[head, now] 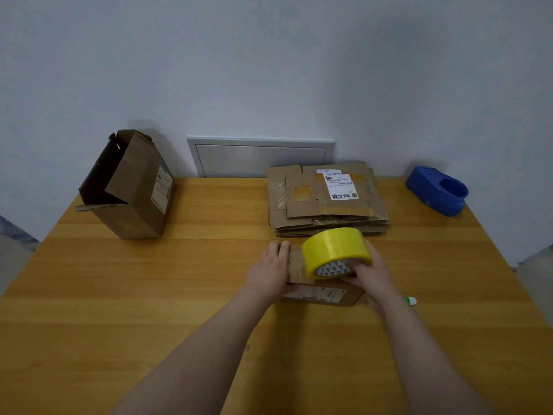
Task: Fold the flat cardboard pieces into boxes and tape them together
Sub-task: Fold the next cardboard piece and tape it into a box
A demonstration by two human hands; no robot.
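A small folded cardboard box (323, 295) lies on the wooden table (179, 295) in front of me. My left hand (270, 269) presses flat on its left end, fingers straight. My right hand (372, 272) grips a yellow tape roll (335, 250) that stands on top of the box, thumb hooked in its core. Behind the box lies a stack of flat cardboard pieces (326, 199), the top one bearing a white shipping label.
An open, larger cardboard box (131, 187) stands at the back left, tilted, flaps up. A blue tape dispenser (437, 190) sits at the back right by the wall. A small green-and-white object (411, 301) lies right of my right forearm.
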